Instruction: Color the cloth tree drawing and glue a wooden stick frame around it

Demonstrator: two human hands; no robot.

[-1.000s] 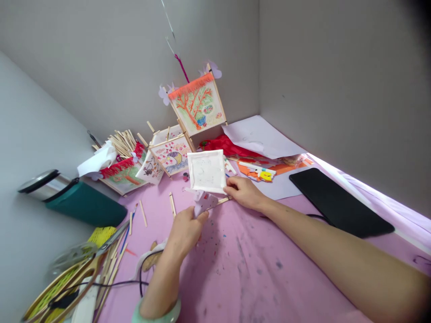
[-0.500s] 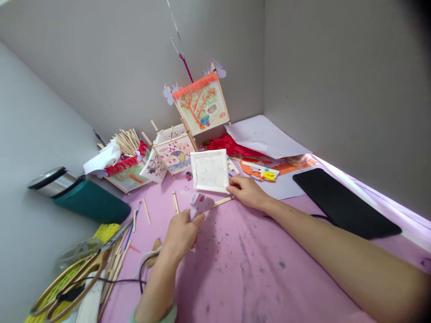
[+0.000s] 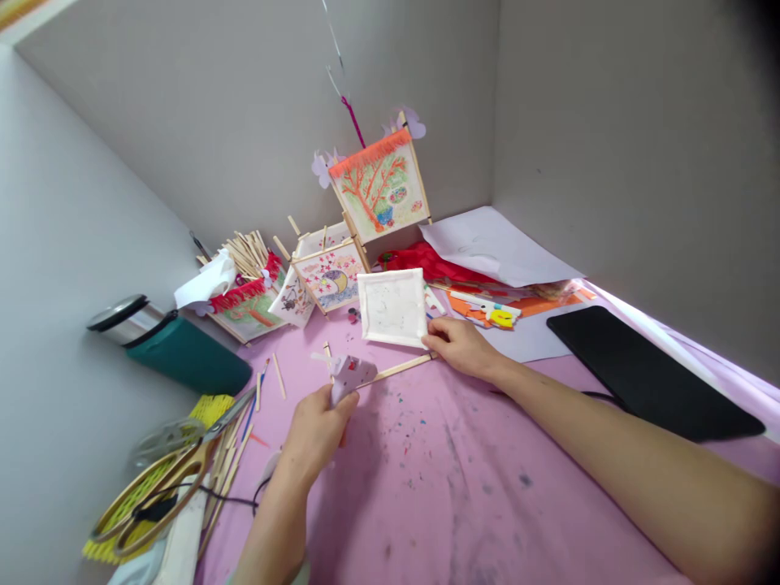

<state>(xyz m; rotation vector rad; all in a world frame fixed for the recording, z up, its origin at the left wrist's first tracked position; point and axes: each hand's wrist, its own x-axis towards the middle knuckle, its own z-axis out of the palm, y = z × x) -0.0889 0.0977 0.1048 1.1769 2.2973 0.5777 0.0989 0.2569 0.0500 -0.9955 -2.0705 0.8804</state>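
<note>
on pink cloth (image 3: 420, 496), left grip (image 3: 318, 426) holds pale tool (image 3: 352, 376), right grip (image 3: 460, 348) white panel (image 3: 392, 309).

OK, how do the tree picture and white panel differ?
The tree picture is brightly coloured; the white panel shows only faint marks. The tree picture has an orange fringe, the white panel none. The tree picture's top slants; the white panel's is nearly level. Both are four-sided.

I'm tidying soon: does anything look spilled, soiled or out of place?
Yes: the pink tablecloth has dark smudges and small colored flecks on the near side of the right hand, odd against the otherwise plain cloth.
</note>
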